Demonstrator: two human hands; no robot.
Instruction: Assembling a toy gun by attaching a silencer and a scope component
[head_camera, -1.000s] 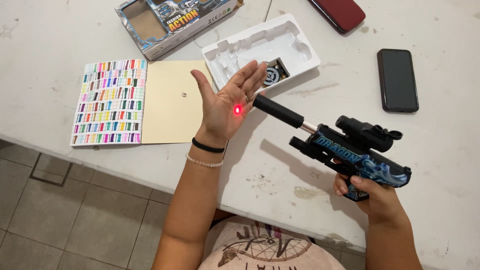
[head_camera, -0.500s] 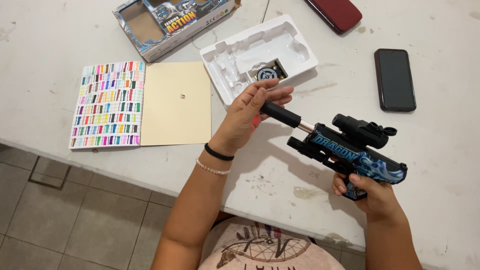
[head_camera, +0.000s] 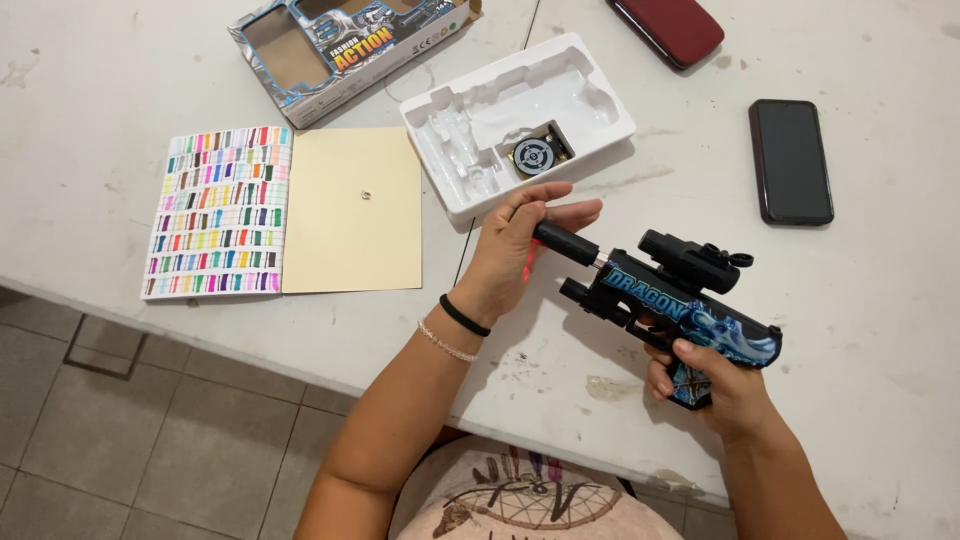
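Observation:
My right hand (head_camera: 722, 392) grips the handle of a blue and black toy pistol (head_camera: 672, 305) held just above the white table (head_camera: 880, 330). A black sight sits on top of the pistol. My left hand (head_camera: 520, 250) pinches the black cylinder (head_camera: 566, 243) at the front of the barrel with thumb and fingers. A red light spot shows on my left palm under the barrel. A black band and a bead bracelet circle my left wrist.
A white moulded tray (head_camera: 480, 120) with a round grey target disc (head_camera: 534, 156) lies behind my left hand. An open toy box (head_camera: 340, 50), an open book with coloured stripes (head_camera: 222, 212), a black phone (head_camera: 790, 160) and a dark red case (head_camera: 670, 28) rest on the table.
My left hand was open in front of the muzzle with the red dot on the palm. It then closed on the barrel tip and stays pinched there. The pistol has dropped slightly.

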